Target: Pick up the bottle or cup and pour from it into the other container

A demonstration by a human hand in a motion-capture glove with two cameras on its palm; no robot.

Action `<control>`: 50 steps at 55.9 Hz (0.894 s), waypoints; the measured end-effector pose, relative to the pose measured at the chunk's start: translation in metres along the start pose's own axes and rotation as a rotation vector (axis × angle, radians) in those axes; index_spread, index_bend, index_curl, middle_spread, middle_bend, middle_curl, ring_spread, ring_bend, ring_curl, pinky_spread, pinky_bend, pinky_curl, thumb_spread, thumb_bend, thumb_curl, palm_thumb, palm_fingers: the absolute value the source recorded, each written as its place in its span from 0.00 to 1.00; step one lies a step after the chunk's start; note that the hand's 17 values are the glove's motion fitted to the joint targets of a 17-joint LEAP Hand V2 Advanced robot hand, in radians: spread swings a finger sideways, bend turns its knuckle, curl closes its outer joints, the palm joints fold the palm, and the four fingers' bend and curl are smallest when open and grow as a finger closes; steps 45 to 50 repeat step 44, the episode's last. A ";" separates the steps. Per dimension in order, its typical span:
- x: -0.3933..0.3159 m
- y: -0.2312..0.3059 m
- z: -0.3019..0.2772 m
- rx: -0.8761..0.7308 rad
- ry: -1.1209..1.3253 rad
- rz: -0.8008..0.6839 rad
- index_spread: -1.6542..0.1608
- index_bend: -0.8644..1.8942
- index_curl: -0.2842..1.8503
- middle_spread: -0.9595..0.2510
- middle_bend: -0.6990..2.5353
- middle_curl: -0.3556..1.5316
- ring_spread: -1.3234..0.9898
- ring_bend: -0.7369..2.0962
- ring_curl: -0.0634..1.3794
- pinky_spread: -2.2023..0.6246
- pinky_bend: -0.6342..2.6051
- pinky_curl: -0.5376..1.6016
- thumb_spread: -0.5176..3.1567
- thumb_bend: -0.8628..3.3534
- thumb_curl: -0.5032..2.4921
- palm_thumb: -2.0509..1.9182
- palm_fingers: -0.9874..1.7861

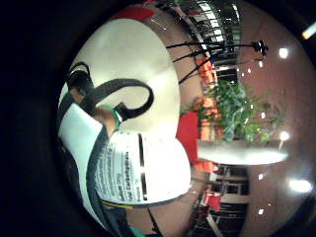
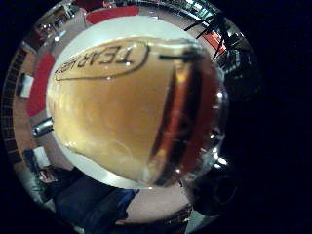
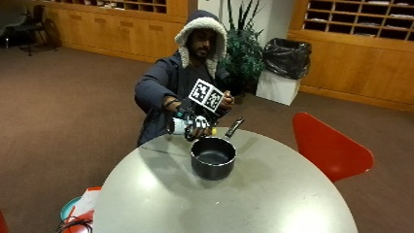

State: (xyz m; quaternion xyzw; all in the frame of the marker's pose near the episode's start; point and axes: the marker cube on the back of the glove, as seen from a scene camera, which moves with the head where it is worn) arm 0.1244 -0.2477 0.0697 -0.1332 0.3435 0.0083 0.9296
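Nearest the camera in the outside view is the pale round table [image 3: 259, 204], which fills the lower half of the frame. On it, a little above centre, stands a dark saucepan [image 3: 213, 158], upright, its handle pointing toward the upper right. Just above and to the left of the pan's rim, a seated person in a hooded jacket holds the gloved right hand [image 3: 189, 121] over the table's far edge. Its fingers are curled round a bottle [image 3: 184, 127], which lies tipped on its side, one end pointing toward the pan; whether anything flows out cannot be told. The bottle is above the table and close beside the pan, not touching it.

From the thumb side of the palm, the bottle [image 2: 131, 107] fills most of the frame, amber liquid showing through its wall and a printed tear label near the top. From the little finger side, its white nutrition label [image 1: 133, 168] sits low in the frame beside the straps. A red chair [image 3: 326, 145] stands at the table's right.
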 end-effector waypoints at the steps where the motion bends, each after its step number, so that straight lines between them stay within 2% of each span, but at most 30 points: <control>1: -0.003 -0.001 0.001 -0.002 0.024 -0.006 0.75 0.37 0.33 0.61 0.38 0.45 0.48 0.48 0.35 0.73 0.31 0.43 0.28 0.20 0.39 0.79 0.81; 11: -0.036 -0.008 0.009 -0.029 0.220 -0.081 0.75 0.37 0.33 0.61 0.38 0.44 0.48 0.49 0.35 0.73 0.31 0.43 0.29 0.20 0.38 0.79 0.82; 18: -0.049 -0.010 0.013 -0.036 0.266 -0.111 0.75 0.37 0.33 0.60 0.38 0.45 0.48 0.48 0.35 0.72 0.31 0.43 0.31 0.20 0.38 0.79 0.82; 50: -0.041 -0.006 0.016 -0.002 0.142 -0.086 0.75 0.38 0.34 0.59 0.38 0.45 0.47 0.48 0.35 0.71 0.31 0.43 0.36 0.20 0.36 0.78 0.82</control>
